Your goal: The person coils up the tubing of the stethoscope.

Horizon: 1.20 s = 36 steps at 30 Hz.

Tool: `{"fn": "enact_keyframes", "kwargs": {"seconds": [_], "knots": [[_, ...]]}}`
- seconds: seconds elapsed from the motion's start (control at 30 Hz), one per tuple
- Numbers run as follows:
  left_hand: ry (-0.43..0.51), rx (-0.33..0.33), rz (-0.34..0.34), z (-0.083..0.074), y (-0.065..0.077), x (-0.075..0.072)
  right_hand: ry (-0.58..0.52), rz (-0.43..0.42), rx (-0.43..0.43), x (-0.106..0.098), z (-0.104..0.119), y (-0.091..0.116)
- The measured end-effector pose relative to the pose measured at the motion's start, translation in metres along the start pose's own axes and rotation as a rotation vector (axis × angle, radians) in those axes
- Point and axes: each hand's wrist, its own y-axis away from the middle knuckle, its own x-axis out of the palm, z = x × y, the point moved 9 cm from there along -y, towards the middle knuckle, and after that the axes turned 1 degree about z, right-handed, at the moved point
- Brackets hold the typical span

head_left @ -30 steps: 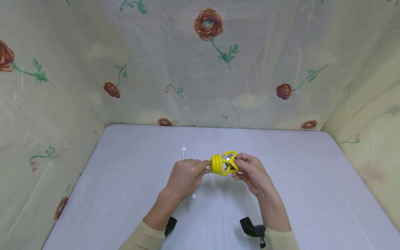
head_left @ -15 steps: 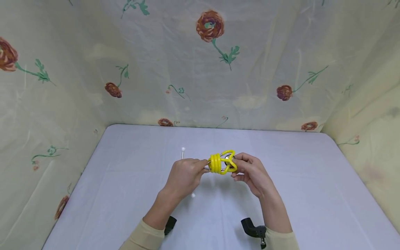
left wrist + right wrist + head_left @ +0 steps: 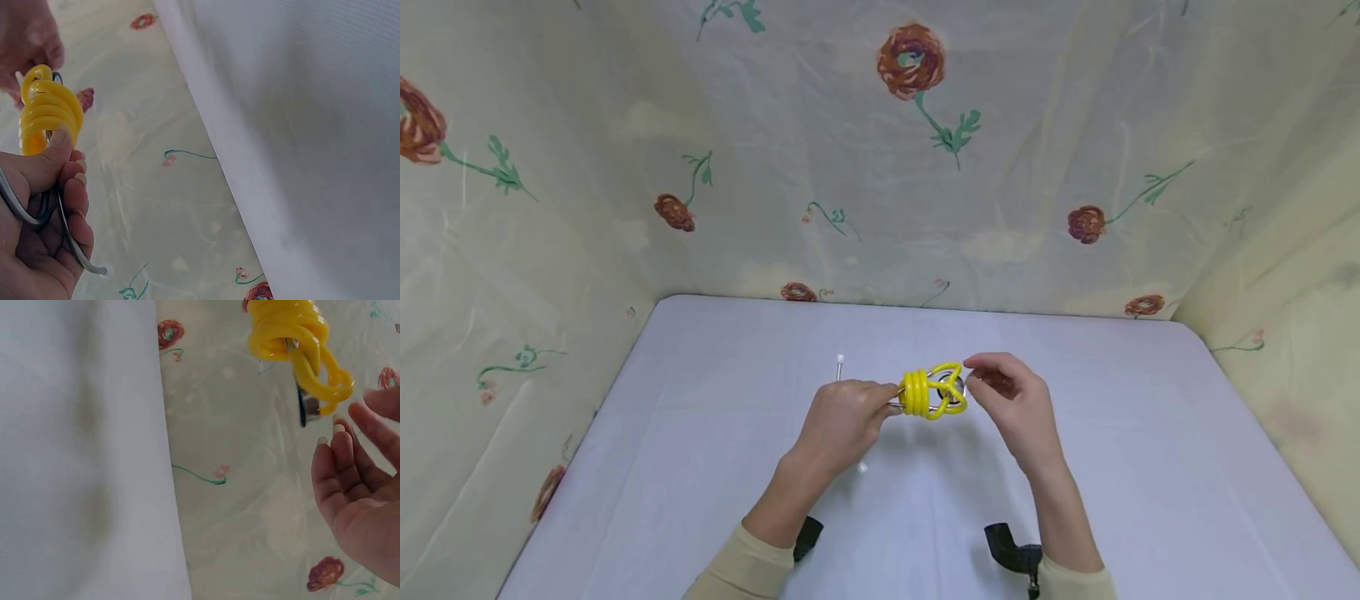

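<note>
A stethoscope [image 3: 916, 393] with yellow tubing wound in a tight coil is held above the table in the head view. My left hand [image 3: 842, 425] grips its metal ear tubes, thumb against the coil in the left wrist view. White ear tips [image 3: 840, 358] stick out beyond that hand on both sides. At the coil's right end a yellow loop lies over the metal chest piece [image 3: 312, 407]. My right hand [image 3: 1021, 412] is close beside that end, fingers loosely bent; the right wrist view shows a small gap between fingertips and loop.
A white-covered table [image 3: 700, 467] spreads beneath both hands. Floral-patterned sheeting [image 3: 1000, 183] rises behind it and at both sides. Black wrist mounts [image 3: 1011, 550] hang near the sleeves.
My right hand has let go of the chest-piece end and drawn slightly away, its fingers now raised. The left hand keeps its grip on the stethoscope, almost still.
</note>
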Motion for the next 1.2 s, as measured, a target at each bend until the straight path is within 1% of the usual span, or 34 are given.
{"fn": "enact_keyframes", "kwargs": {"seconds": [0.1,0.17,0.23,0.37,0.53,0.77,0.9,1.2], "knots": [[0.001,-0.01,0.028,0.001,0.0,0.003,0.14,0.02,-0.109,0.007,0.015,0.003],[-0.003,-0.015,0.045,0.001,0.0,0.005,0.211,0.045,-0.156,0.013,0.021,0.005],[-0.005,-0.016,0.061,0.001,0.0,0.007,0.269,0.066,-0.18,0.017,0.024,0.006],[0.003,-0.008,0.082,0.001,0.001,0.01,0.332,0.085,-0.205,0.021,0.027,0.008],[0.023,0.007,0.087,0.0,0.001,0.012,0.375,0.103,-0.204,0.023,0.027,0.008],[0.045,0.008,0.104,-0.001,0.002,0.016,0.386,0.114,-0.201,0.026,0.027,0.008],[0.058,-0.003,0.117,0.0,0.003,0.016,0.389,0.104,-0.199,0.028,0.026,0.007],[0.071,-0.033,0.16,0.005,0.002,0.019,0.414,0.049,-0.203,0.028,0.023,0.006]]}}
